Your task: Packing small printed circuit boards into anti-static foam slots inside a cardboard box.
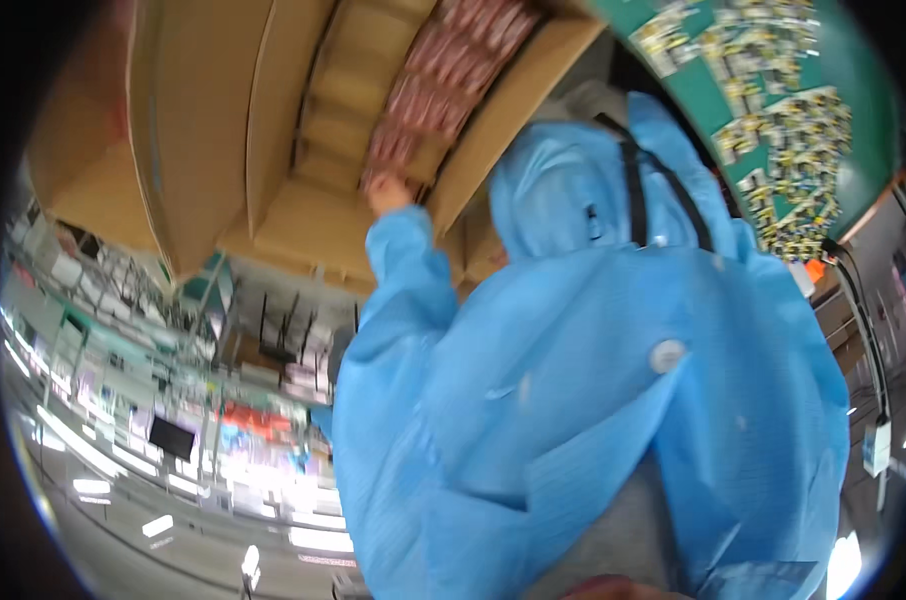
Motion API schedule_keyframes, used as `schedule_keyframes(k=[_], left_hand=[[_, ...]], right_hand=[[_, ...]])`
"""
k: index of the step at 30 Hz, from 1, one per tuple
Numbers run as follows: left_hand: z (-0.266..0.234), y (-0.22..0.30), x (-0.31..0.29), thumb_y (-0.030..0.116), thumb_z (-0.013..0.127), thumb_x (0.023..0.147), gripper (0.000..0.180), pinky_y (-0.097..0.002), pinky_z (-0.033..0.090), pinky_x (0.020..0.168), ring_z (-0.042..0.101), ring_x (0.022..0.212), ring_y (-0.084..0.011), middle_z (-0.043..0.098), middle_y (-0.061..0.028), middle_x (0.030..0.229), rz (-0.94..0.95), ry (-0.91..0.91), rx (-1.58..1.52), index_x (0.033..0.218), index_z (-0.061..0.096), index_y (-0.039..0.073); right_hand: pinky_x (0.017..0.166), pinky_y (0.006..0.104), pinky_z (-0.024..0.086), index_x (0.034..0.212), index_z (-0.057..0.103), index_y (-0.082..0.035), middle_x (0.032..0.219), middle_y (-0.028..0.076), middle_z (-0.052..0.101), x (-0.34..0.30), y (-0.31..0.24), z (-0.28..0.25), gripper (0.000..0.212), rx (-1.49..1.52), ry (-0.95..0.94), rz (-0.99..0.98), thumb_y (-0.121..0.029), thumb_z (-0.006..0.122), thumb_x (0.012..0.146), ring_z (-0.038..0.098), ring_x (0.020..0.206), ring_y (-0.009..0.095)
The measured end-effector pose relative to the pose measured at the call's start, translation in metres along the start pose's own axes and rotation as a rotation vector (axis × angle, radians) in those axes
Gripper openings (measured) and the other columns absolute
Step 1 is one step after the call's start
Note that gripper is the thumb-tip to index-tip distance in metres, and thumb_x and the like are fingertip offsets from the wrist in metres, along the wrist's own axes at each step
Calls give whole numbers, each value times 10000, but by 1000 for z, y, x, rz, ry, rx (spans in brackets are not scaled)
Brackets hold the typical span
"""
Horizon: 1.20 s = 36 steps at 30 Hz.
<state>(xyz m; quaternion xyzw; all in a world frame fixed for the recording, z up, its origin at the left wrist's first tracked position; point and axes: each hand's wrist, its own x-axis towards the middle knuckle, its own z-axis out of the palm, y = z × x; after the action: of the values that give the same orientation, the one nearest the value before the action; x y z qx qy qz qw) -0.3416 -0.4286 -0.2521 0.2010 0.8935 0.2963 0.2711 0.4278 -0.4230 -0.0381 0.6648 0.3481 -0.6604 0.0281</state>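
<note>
My left hand point(388, 192) reaches into an open cardboard box point(308, 215), at the near end of rows of reddish flat packs point(428, 105). Its fingers look curled against the lowest packs. Blur and the small size hide what they hold, if anything. The packs stand closely side by side along the box's right part. A blue sleeve point(403, 255) covers my left arm up to the wrist. On the right, the bunched blue cloth of my smock point(613, 330) fills the view, and I cannot make out my right hand.
Tall cardboard flaps point(198, 130) rise at the left of the box. At the upper right, a green surface point(868, 60) carries many small yellow, black and white pieces point(803, 130). A dark cable point(863, 310) hangs at the right. Racks and bright lights fill the lower left.
</note>
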Motion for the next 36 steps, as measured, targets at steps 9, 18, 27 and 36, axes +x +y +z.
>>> schedule_keyframes(k=[9,18,27,36], left_hand=[[77,373,-101,75,538,887,124,-239,466,653,537,760,-102,588,-37,870,427,-328,-190,983,563,1],[175,460,-139,93,591,879,196,-269,479,739,576,854,-144,608,-90,976,299,-802,-200,1034,516,0],[209,591,-80,87,583,873,141,-269,456,742,556,841,-130,595,-54,921,614,-628,-132,981,536,10],[376,747,-18,186,749,743,579,-386,504,779,594,963,-256,561,-194,1130,919,-580,-149,1190,460,-44]], right_hand=[[581,252,441,918,619,-10,710,44,609,86,-233,-25,191,235,147,-77,-193,568,900,563,648,95],[736,404,520,1150,504,-12,1097,157,485,120,-402,47,644,-663,569,-470,-329,776,659,583,950,324],[742,353,396,978,490,-54,934,103,448,153,-415,47,609,-905,524,-498,-329,824,549,505,873,261],[656,399,446,913,529,-56,871,115,499,157,-399,29,438,-716,438,-495,-293,760,627,556,800,283]])
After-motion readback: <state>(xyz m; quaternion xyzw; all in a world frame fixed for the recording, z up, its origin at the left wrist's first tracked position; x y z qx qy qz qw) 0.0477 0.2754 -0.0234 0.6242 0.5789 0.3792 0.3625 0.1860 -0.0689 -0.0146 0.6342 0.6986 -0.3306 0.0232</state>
